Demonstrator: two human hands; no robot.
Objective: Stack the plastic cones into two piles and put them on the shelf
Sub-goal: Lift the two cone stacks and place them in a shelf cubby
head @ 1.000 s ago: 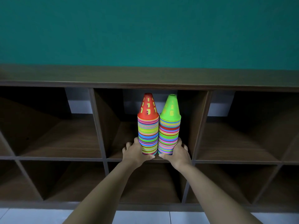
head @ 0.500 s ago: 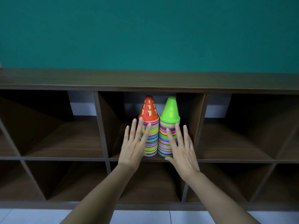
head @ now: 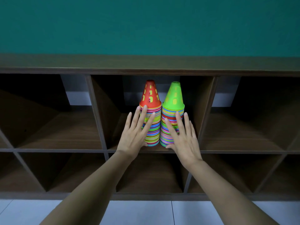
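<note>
Head view shows us the red-topped pile [head: 150, 97] and green-topped pile [head: 173, 99] of striped plastic cones, upright and touching, in the middle upper compartment of the dark wooden shelf [head: 146, 62]. Our left hand [head: 134, 135] and right hand [head: 183, 138] lie flat, fingers straight, against their fronts.

The one wide-angle camera, worn on the head, looked forward and slightly down from near at the shelf [head: 149, 63], which filled the middle of the frame, with the green wall [head: 146, 21] across the top and the floor [head: 139, 212] along the bottom edge.
</note>
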